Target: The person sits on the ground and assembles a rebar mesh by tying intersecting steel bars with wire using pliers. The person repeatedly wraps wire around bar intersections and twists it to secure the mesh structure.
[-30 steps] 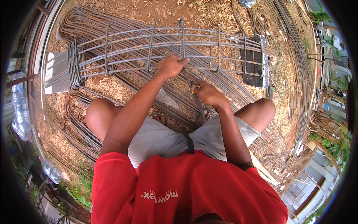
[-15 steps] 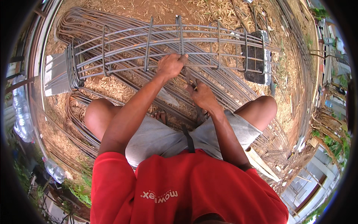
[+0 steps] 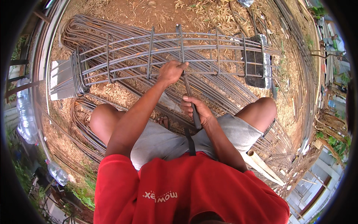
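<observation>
A long cage of steel reinforcing bars (image 3: 138, 50) lies across in front of me, with square stirrups (image 3: 150, 52) around its lengthwise bars. My left hand (image 3: 172, 72) is closed at the near side of the cage, its thumb and fingers at the lower end of a middle stirrup (image 3: 180, 43). Below it, my right hand (image 3: 197, 108) is wrapped round the handles of dark metal pincers (image 3: 189, 89). The tool's upper end reaches the near bar just beside my left fingertips. Whether any tie wire is there is too small to tell.
A pale block (image 3: 61, 80) is under the cage's left end, beside bunched stirrups (image 3: 79, 71). A dark block (image 3: 255, 61) supports the right. Bundled bent rebar (image 3: 85, 28) runs beneath. Plastic bottles (image 3: 27, 112) lie left; a pale pipe (image 3: 263, 166) lies near my right knee.
My right hand has shifted down and turned, and the pincers' handles now look closed together. My left hand stays at the stirrup. The whole view has shifted slightly.
</observation>
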A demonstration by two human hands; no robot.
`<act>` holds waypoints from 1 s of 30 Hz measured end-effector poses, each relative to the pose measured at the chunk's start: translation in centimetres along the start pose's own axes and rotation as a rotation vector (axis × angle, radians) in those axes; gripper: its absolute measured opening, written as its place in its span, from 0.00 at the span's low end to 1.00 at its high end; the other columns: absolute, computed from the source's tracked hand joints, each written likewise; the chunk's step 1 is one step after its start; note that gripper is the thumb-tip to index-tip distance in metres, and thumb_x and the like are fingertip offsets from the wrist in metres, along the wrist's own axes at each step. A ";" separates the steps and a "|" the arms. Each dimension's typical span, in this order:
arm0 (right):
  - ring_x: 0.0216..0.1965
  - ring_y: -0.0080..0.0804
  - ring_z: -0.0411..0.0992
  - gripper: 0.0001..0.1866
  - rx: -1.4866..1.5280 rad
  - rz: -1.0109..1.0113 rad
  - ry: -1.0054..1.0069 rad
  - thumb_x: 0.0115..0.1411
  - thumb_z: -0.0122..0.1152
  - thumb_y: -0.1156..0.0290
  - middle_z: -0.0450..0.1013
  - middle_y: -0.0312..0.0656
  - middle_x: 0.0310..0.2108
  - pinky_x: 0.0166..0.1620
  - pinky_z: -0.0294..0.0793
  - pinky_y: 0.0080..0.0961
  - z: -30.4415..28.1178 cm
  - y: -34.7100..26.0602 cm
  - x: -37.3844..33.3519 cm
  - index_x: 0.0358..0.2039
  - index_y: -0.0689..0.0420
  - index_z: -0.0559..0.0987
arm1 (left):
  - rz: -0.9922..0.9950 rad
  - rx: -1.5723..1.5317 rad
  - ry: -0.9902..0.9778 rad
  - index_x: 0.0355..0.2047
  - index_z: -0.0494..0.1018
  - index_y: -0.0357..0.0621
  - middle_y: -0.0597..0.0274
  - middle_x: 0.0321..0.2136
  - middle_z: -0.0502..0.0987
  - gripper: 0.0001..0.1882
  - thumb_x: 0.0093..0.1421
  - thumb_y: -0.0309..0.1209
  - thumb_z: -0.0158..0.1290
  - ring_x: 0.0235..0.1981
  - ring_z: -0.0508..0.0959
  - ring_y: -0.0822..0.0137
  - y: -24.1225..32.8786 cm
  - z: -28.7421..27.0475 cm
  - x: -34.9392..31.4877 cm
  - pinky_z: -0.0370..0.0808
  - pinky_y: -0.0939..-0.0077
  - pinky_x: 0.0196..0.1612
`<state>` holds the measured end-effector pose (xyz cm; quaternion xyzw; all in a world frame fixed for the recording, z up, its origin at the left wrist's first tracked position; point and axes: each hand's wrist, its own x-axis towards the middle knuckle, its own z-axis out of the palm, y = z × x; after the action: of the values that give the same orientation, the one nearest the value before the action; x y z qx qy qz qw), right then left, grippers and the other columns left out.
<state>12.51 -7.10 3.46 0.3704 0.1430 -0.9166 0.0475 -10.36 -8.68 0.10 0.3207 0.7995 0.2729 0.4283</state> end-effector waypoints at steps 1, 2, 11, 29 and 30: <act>0.29 0.20 0.73 0.16 -0.271 -0.026 0.159 0.68 0.71 0.60 0.72 0.30 0.28 0.28 0.72 0.24 -0.3 -0.2 -0.4 0.48 0.56 0.78 | -0.008 -0.005 -0.019 0.42 0.89 0.45 0.39 0.39 0.87 0.33 0.71 0.64 0.52 0.49 0.85 0.37 -0.2 0.1 0.1 0.76 0.44 0.55; 0.29 0.26 0.75 0.17 -0.518 -0.133 0.301 0.67 0.69 0.60 0.74 0.33 0.27 0.30 0.74 0.29 -0.5 0.0 -0.6 0.48 0.58 0.78 | -0.020 -0.014 -0.039 0.42 0.89 0.46 0.40 0.39 0.87 0.33 0.71 0.64 0.52 0.49 0.85 0.37 -0.4 0.3 0.1 0.77 0.44 0.55; 0.33 0.46 0.83 0.23 -1.440 -0.149 0.521 0.77 0.58 0.54 0.82 0.49 0.31 0.42 0.79 0.44 -0.2 -3.8 -1.9 0.47 0.68 0.78 | 0.029 -0.009 -0.012 0.45 0.89 0.46 0.41 0.46 0.87 0.34 0.72 0.65 0.51 0.53 0.84 0.38 -1.0 0.5 0.4 0.76 0.44 0.59; 0.28 0.33 0.80 0.20 -0.547 -0.064 0.463 0.75 0.64 0.52 0.76 0.45 0.26 0.34 0.79 0.34 1.4 -0.7 -0.3 0.42 0.59 0.76 | -0.014 0.006 -0.060 0.44 0.90 0.46 0.42 0.45 0.86 0.32 0.71 0.63 0.53 0.53 0.83 0.39 -0.3 0.3 0.4 0.76 0.46 0.58; 0.28 0.32 0.79 0.18 -0.417 -0.009 0.417 0.74 0.67 0.55 0.76 0.43 0.26 0.33 0.78 0.33 1.7 -1.0 -0.6 0.41 0.57 0.75 | -0.011 0.002 -0.051 0.43 0.90 0.46 0.42 0.43 0.87 0.32 0.71 0.63 0.53 0.52 0.84 0.39 -0.2 0.2 0.3 0.76 0.46 0.57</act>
<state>11.62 -6.65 5.24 0.5326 0.3367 -0.7715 0.0883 -10.36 -8.57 -0.34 0.3237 0.7904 0.2616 0.4495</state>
